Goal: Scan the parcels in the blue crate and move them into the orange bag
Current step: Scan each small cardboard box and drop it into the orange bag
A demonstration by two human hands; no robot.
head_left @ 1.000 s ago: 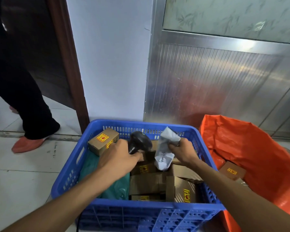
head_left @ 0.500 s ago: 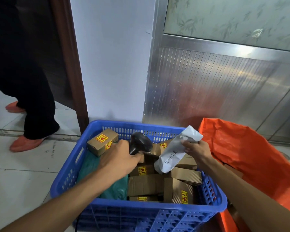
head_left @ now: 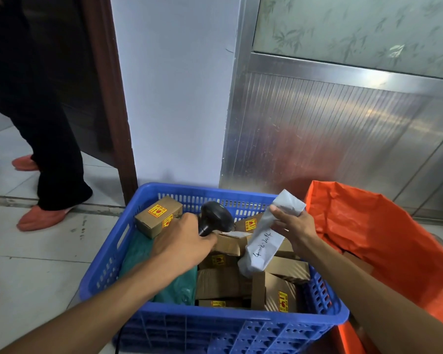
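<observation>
I'm gripping the scanner (head_left: 216, 217) in my left hand (head_left: 183, 242), my right hand (head_left: 293, 223) pinching a white parcel (head_left: 267, 241) (handwriting showing) above the crate (head_left: 215, 325).

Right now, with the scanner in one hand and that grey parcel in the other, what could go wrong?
The right hand grips the grey parcel only near its top end, so it may slip and drop back into the blue crate. The scanner in the left hand faces a side with handwriting; no barcode shows, so the scan might miss.
</observation>
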